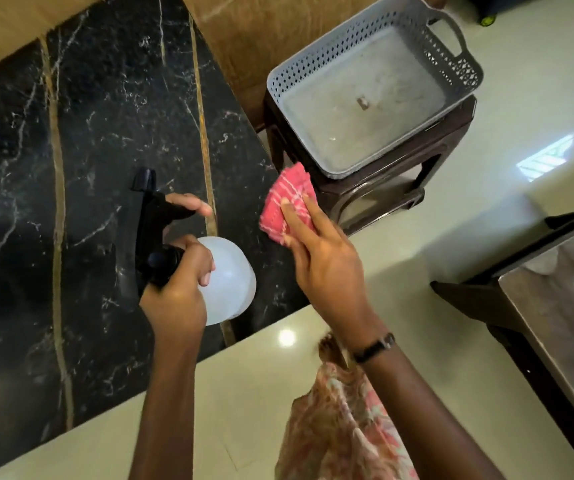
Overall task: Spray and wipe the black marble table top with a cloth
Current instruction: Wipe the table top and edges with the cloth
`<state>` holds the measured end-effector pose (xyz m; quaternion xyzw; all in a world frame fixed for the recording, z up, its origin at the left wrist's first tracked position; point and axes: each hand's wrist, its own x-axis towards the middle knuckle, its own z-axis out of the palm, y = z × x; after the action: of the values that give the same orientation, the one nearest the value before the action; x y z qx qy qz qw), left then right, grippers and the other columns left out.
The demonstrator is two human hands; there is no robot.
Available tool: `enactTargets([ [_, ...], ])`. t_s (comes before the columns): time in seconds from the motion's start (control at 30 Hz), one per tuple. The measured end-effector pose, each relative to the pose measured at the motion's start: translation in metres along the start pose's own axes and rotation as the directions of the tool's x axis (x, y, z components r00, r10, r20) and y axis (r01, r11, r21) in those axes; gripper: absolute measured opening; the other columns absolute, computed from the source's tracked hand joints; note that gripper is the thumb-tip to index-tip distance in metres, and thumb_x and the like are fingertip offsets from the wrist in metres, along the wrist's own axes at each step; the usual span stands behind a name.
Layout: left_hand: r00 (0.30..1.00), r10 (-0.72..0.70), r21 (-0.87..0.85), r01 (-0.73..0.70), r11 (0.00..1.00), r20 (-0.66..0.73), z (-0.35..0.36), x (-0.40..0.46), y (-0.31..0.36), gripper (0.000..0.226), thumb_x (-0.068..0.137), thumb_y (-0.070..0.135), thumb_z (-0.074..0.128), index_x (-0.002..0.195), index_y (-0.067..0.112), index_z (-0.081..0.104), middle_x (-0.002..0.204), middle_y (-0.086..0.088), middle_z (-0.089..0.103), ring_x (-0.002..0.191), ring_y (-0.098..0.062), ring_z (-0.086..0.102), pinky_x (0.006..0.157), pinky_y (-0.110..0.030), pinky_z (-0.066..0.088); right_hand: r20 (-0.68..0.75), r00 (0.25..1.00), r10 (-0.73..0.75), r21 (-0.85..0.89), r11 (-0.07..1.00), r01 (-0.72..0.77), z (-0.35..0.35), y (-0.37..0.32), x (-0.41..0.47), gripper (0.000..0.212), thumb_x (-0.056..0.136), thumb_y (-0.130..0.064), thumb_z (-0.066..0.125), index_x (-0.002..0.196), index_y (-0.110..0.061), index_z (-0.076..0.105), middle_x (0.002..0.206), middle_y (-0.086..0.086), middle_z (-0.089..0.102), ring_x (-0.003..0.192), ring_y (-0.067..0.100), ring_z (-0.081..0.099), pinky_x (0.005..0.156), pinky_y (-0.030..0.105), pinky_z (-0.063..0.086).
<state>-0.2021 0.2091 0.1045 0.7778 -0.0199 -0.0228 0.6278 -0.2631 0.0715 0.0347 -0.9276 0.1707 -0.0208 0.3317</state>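
The black marble table top with white and gold veins fills the left half of the view. My left hand grips a spray bottle with a white translucent body and a black trigger head, held over the table's near right part, one finger on the trigger. The nozzle points away towards the far side of the table. My right hand holds a folded pink cloth with white stripes at the table's right corner, beside the bottle.
A grey perforated plastic basket sits on a dark brown stool just right of the table's corner. A dark table with a shiny top stands at the right edge. Pale floor tiles lie between them.
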Motion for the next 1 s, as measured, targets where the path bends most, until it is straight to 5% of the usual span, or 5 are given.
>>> enactTargets([
  [0.43,0.999,0.019,-0.007,-0.019,1.000,-0.026,0.001,-0.065,0.004,0.018,0.061,0.021,0.045,0.047,0.033,0.046,0.042,0.012,0.040,0.047,-0.008,0.038,0.061,-0.034,0.033,-0.001,0.999,-0.035,-0.030,0.999,0.035,0.004,-0.010,0.056,0.047,0.098,-0.020,0.045,0.144,-0.028,0.040,0.153,0.008,0.034,0.118,0.033,0.053,0.095,0.037,0.043],
  [0.6,0.997,0.033,-0.039,-0.036,0.999,-0.074,-0.010,-0.092,-0.001,0.022,0.063,0.021,0.045,0.050,0.037,0.052,0.043,0.011,0.040,0.049,-0.015,0.037,0.064,-0.036,0.035,0.049,0.995,-0.090,0.048,0.995,0.088,-0.019,0.014,-0.014,0.044,0.096,-0.015,0.051,0.139,-0.023,0.048,0.149,0.007,0.042,0.117,0.033,0.056,0.100,0.040,0.045],
  [0.7,0.992,0.006,-0.075,-0.016,0.997,-0.122,-0.014,-0.112,-0.005,0.017,0.063,0.019,0.047,0.049,0.028,0.043,0.042,0.012,0.040,0.048,-0.010,0.037,0.060,-0.026,0.036,-0.001,0.979,-0.205,-0.091,0.975,0.204,-0.033,0.027,-0.066,0.043,0.090,-0.009,0.061,0.132,-0.016,0.057,0.139,0.012,0.053,0.115,0.036,0.058,0.096,0.044,0.048],
  [0.87,0.977,-0.063,-0.087,0.046,0.995,-0.205,-0.024,-0.147,-0.021,0.021,0.066,0.015,0.050,0.050,0.024,0.038,0.042,0.010,0.041,0.045,-0.003,0.038,0.058,-0.032,0.033,-0.014,0.868,-0.496,-0.403,0.797,0.449,-0.016,0.040,-0.093,0.042,0.087,-0.010,0.064,0.127,-0.024,0.061,0.135,-0.001,0.058,0.116,0.032,0.055,0.088,0.042,0.046],
  [1.0,0.966,-0.046,-0.102,0.021,0.995,-0.253,-0.034,-0.169,-0.040,0.006,0.064,0.018,0.048,0.058,0.017,0.045,0.042,0.004,0.036,0.044,-0.015,0.034,0.055,-0.036,0.030,0.044,0.624,-0.780,-0.474,0.533,0.701,0.001,0.047,-0.063,0.042,0.090,-0.016,0.063,0.130,-0.029,0.058,0.138,-0.005,0.056,0.125,0.030,0.053,0.099,0.044,0.034],
])
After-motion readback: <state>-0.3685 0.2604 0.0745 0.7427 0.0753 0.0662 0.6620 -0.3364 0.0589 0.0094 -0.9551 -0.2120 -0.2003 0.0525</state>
